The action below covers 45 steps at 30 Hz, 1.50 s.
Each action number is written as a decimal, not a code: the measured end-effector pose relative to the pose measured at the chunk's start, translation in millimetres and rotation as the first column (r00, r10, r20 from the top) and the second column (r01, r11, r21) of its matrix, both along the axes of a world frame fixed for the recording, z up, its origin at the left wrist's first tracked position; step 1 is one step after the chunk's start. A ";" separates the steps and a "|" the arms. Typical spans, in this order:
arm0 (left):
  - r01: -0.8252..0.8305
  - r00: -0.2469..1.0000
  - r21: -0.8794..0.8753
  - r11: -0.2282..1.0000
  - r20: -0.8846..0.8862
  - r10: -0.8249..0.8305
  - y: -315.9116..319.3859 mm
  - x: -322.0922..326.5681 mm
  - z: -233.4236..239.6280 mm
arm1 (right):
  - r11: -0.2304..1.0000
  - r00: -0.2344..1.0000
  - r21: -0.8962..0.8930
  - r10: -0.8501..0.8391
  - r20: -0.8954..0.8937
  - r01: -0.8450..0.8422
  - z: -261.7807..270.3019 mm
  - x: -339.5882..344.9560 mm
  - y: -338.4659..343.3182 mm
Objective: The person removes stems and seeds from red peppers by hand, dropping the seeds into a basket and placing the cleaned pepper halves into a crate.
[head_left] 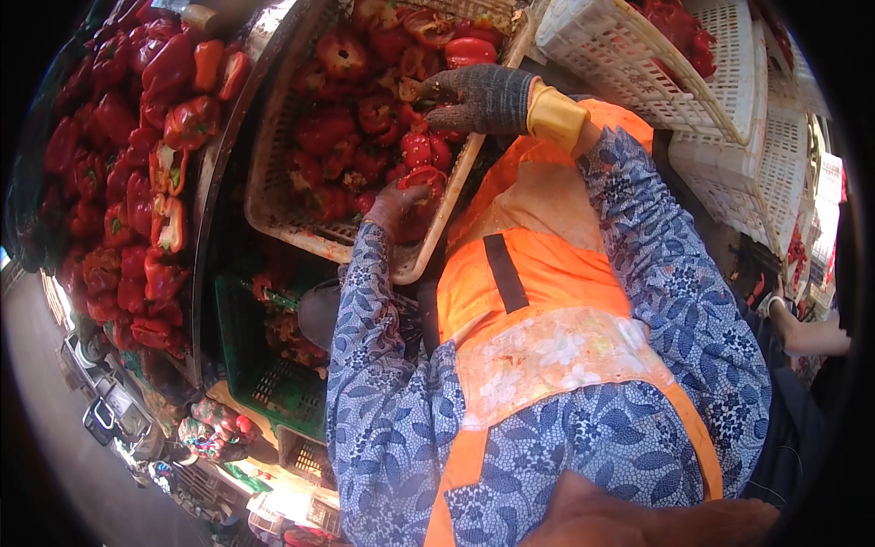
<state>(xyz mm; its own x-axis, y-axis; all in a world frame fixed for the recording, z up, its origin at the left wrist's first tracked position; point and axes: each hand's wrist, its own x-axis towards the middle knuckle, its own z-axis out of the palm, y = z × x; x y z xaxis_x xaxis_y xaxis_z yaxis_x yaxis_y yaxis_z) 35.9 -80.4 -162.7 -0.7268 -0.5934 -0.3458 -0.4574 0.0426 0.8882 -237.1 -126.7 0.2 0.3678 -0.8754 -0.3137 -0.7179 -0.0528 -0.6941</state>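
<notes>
A cream plastic crate (437, 253) full of red bell peppers, many cut open, lies before me. My left hand (400, 205) is in its near corner, its fingers on a cut red pepper piece (425, 179) dotted with seeds. My right hand (475, 99), in a grey knitted glove with a yellow cuff, is over the crate's right side. Its thumb and fingers are parted around something greenish, perhaps a pepper stem or core; whether it grips this is unclear. A red pepper piece (470, 52) lies just beyond the glove.
Left of the crate is a heap of red peppers (116, 198) behind a dark metal edge (205, 205). A green crate (239, 362) with pepper scraps (294, 335) stands below. White perforated crates (738, 164) are at the right, where another person's arm (813, 335) shows.
</notes>
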 end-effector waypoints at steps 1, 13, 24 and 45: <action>0.002 0.999 -0.077 0.997 0.035 0.000 0.7 -0.8 -1.8 | 1.000 1.000 0.004 0.005 -0.012 -0.005 0.6 0.7 -0.4; 0.096 0.793 -0.918 0.385 0.305 0.528 -78.3 8.2 200.0 | 1.000 1.000 0.013 0.003 -0.030 -0.002 -3.6 -1.1 -0.5; 0.474 0.352 -0.426 0.771 0.894 0.278 -64.4 54.6 175.4 | 1.000 1.000 -0.010 -0.005 -0.017 0.005 -6.2 0.0 -1.5; -0.483 0.718 -0.555 0.677 0.192 0.669 -19.7 -75.9 213.1 | 0.933 0.379 0.309 -0.222 0.899 -0.187 3.5 36.2 20.5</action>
